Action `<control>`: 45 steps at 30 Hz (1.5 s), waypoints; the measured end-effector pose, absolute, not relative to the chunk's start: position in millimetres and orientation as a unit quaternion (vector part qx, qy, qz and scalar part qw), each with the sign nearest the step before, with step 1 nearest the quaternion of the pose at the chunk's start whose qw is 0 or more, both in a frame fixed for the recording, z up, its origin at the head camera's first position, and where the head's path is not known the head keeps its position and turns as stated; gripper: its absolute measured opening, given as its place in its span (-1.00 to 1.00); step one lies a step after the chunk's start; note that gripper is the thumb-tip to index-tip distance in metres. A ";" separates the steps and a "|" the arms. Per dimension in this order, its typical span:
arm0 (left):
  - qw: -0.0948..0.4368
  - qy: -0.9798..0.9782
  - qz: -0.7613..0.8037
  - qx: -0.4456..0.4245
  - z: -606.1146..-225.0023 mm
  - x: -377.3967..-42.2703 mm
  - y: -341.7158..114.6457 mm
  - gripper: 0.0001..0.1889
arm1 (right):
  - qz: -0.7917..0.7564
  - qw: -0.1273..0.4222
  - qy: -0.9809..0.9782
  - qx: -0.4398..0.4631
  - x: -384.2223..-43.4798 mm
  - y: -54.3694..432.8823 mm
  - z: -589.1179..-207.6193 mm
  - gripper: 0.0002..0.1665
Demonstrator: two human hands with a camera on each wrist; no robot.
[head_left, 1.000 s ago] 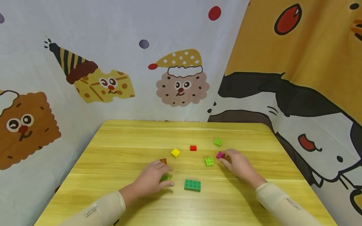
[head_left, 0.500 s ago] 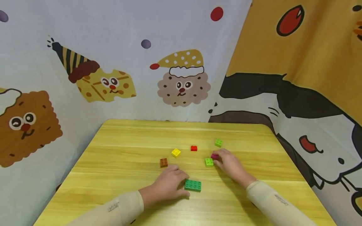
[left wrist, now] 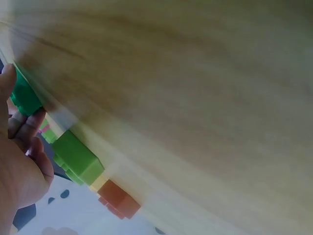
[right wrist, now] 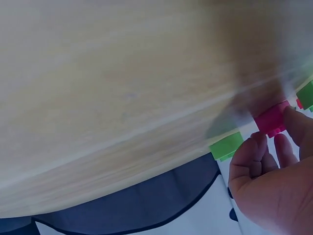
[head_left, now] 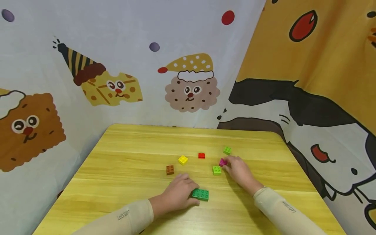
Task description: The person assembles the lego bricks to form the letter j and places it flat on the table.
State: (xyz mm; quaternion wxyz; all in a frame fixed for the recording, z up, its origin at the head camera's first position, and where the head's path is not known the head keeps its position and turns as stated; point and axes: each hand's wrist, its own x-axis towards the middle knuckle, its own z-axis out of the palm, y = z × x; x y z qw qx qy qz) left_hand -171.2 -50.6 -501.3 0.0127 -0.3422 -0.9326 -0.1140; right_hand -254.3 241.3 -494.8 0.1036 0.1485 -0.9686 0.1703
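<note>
Light-green brick (left wrist: 78,157) mostly hidden behind left hand (head_left: 180,193), head view

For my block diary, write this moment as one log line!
left hand: at green brick; right hand: pinching magenta brick; others: lime bricks, brown brick, yellow brick, red brick

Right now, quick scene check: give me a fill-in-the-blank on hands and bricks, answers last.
In the head view, the left hand overlaps the ____ end of the dark green brick.
The right hand pinches the ____.
Just left of the yellow brick, in that view, lies the ____.

Missing words: left; magenta brick; brown brick.
</note>
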 end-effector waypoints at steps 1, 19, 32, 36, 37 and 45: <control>0.013 -0.933 -0.115 -0.342 -501.0 -171.2 -50.2 -0.41 | 0.170 0.102 -0.969 0.146 -254.4 242.1 -495.0 -0.68; 0.076 -0.938 -0.154 -0.301 -505.1 -200.5 -51.2 -0.65 | 0.253 0.071 -0.954 0.148 -245.4 243.6 -468.7 -0.61; 0.034 -0.936 -0.233 -0.261 -497.8 -235.5 -56.4 -0.69 | 0.260 0.036 -0.932 0.252 -235.4 200.6 -472.2 -0.70; 0.032 -0.938 -0.230 -0.256 -497.7 -236.3 -56.5 -0.67 | 0.265 0.029 -0.928 0.260 -236.0 196.4 -473.3 -0.69; 0.032 -0.939 -0.229 -0.254 -497.9 -236.5 -56.6 -0.67 | 0.264 0.028 -0.927 0.265 -236.2 195.7 -473.7 -0.69; 0.041 -0.940 -0.223 -0.256 -498.9 -238.4 -56.7 -0.67 | 0.259 0.022 -0.916 0.307 -237.4 192.9 -476.3 -0.74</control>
